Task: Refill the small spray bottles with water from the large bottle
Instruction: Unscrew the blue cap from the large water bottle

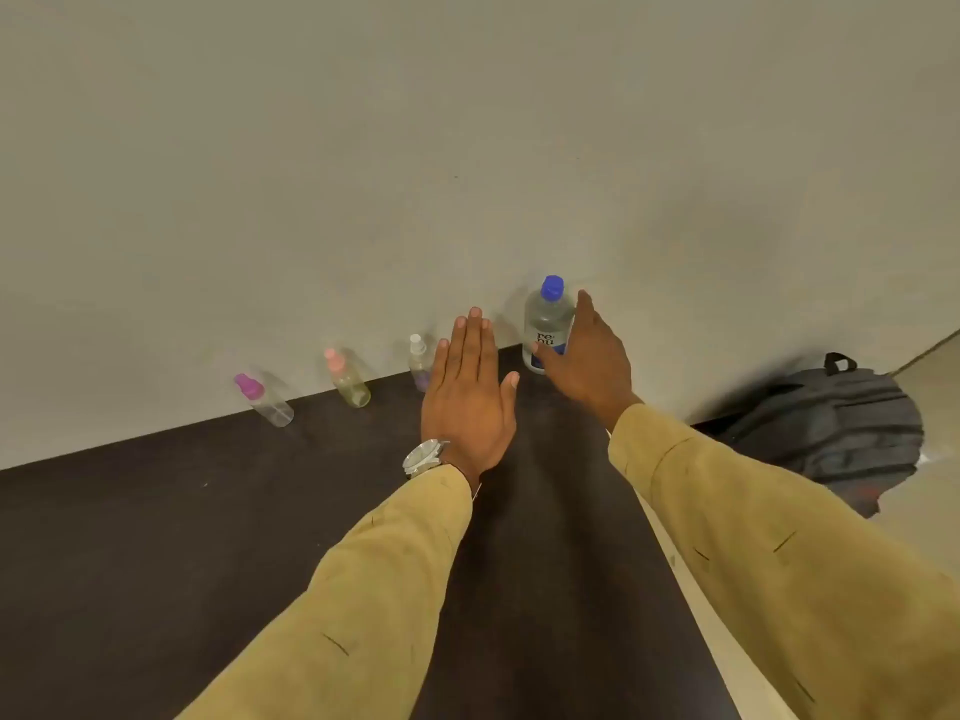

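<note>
— Tan sleeves fill the bottom of the frame, the left sleeve (363, 589) and the right sleeve (779, 537), both reaching up across the dark tabletop (156, 537).

— And the hands?

— At frame centre the left hand (467, 392), a wristwatch (423, 457) below it, is flat, fingers straight and close together; its grip holds nothing. The right hand (587, 356) is spread at the large bottle (545, 324), fingers running up its right side and thumb across the label. Whether that grip already touches the plastic, I cannot tell.

— Where are the spray bottles?

— In a row against the wall (467, 148), left of centre: the purple-capped bottle (265, 400), the pink-capped bottle (349, 379), and the white-capped bottle (418, 358), partly hidden behind the left fingers. All are capped, and so is the large one, under its blue cap (551, 288). I'd say nothing has been poured yet.

— What could go wrong?

— A careless sweep of the left hand could topple the white-capped bottle; it looks light. A loose grip on the tall bottle could tip it. Later, the spray bottles look narrow at the neck, so a fast pour would likely spill onto the tabletop.

— Anything else?

— One grey backpack (831, 428) at the right, past the tabletop's edge.
</note>
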